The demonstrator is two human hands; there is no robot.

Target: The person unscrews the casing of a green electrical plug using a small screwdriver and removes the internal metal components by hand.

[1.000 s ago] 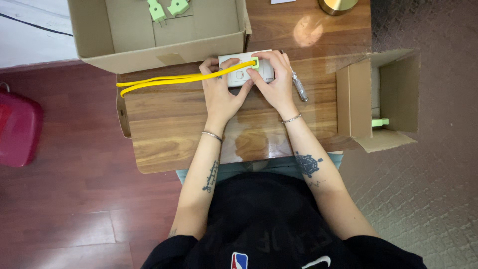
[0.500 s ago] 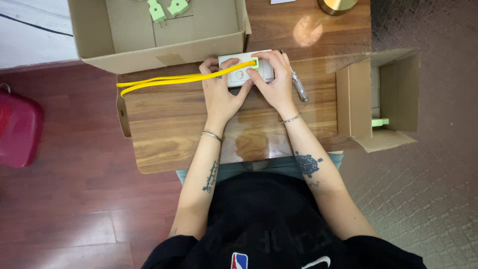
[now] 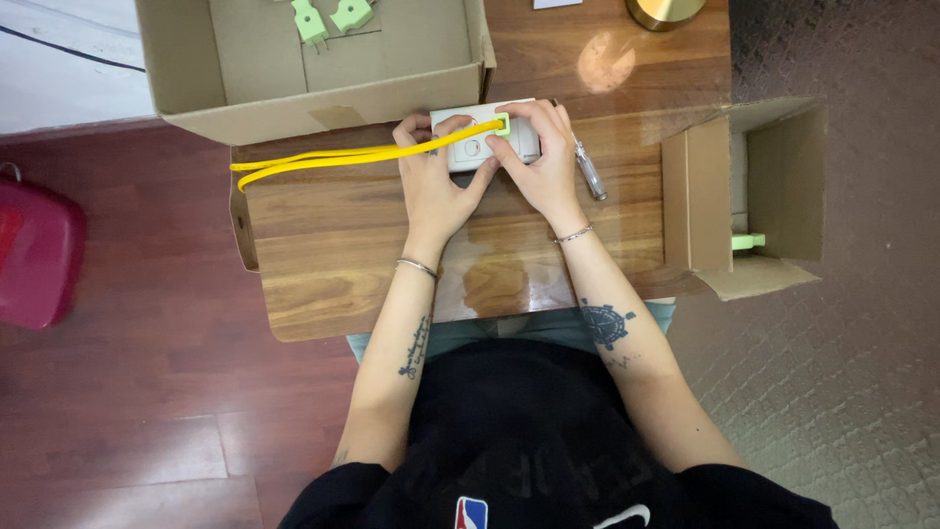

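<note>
Both-handed: left hand and right hand sit close together, clamped on a white socket block at the far edge of the wooden table. Yellow cable runs left from it, looks plugged in, hard to tell. Screwdriver lies just beside the right hand; open cardboard box behind.

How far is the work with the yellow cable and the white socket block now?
Done: green plug sits on the white socket block. In hand: left hand and right hand press there. Left: two green plugs lie in the cardboard box.
</note>
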